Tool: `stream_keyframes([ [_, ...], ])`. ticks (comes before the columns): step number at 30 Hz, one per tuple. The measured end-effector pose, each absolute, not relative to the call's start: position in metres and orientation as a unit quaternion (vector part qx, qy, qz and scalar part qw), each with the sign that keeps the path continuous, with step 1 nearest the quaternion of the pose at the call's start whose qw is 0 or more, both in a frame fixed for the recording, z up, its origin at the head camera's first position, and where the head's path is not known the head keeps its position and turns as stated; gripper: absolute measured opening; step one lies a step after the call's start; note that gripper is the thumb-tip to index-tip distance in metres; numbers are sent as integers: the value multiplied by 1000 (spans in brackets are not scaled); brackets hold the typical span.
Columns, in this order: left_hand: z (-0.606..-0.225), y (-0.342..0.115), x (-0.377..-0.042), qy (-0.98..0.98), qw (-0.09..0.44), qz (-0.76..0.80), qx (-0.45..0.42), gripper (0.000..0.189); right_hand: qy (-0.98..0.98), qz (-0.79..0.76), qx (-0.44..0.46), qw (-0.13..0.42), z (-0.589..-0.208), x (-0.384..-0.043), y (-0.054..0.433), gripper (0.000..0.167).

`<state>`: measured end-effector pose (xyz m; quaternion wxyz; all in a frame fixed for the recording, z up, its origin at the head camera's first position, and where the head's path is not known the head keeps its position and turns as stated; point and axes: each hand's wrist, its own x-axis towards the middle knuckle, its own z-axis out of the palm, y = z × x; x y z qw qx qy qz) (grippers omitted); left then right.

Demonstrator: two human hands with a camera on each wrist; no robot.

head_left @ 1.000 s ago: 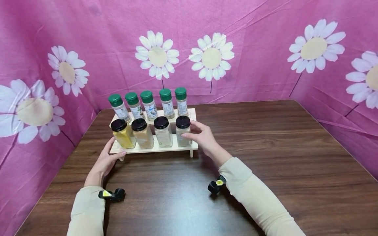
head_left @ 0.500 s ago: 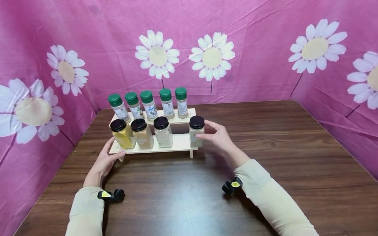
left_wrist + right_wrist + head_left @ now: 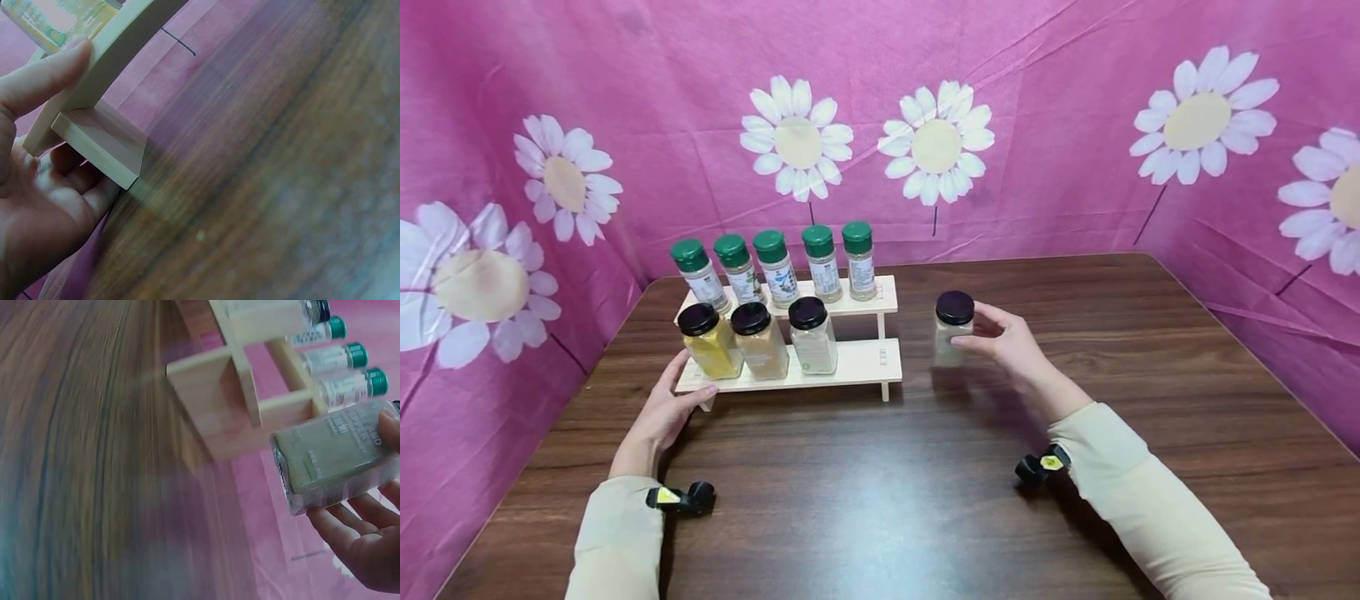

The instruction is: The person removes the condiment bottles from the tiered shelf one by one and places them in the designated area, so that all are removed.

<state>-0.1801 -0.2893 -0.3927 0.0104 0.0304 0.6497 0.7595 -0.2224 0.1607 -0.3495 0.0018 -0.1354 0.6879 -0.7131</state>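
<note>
From the head view, we see the right hand (image 3: 1018, 350) pinching a black-lidded jar (image 3: 950, 340) between thumb and fingers, upright and just clear of the right end of a two-tier wooden rack (image 3: 857, 362). Over on the other side, the left hand (image 3: 662, 408) clamps the rack's front left corner. Between the hands we count three more black-lidded jars (image 3: 762, 348) on the lower shelf, with five green-capped bottles (image 3: 782, 279) lined up on the upper one behind them. It all plays out on a dark wood-grained table (image 3: 865, 492), and a pink cloth (image 3: 1052, 150) printed with white daisies hangs behind and at both sides. Pale sleeves (image 3: 1157, 492) cover both arms.

Down at the left wrist, we get the thumb along the shelf's edge, close below a jar, with the fingers behind a wooden foot (image 3: 97, 147) on the table.

Across to the right wrist: we have the jar's base in the open, the rack's end panel (image 3: 215, 403) near it, green caps beyond, pink cloth behind.
</note>
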Motion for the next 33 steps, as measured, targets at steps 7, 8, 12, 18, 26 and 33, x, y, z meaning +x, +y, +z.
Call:
stream_keyframes([
  [7, -392, -288, -180, 661, 19, 750, 8, 80, 659, -740, -137, 7, -408, -266, 200, 57],
  [8, -392, -288, -180, 662, 19, 749, 7, 80, 657, -742, -134, 9, -410, -267, 202, 58],
  [12, -392, -288, -180, 665, 21, 746, 2, 79, 650, -748, -132, 14, -394, -256, 202, 58],
  [18, -392, -288, -180, 666, 19, 745, -3, 80, 641, -759, -100, 46, -354, -237, 191, 53],
  [26, -393, -289, -179, 668, 14, 744, 8, 79, 650, -751, -100, 66, -376, -273, 198, 66],
  [33, -394, -289, -180, 671, 9, 741, 15, 78, 608, -776, -142, 89, -396, -312, 206, 63],
])
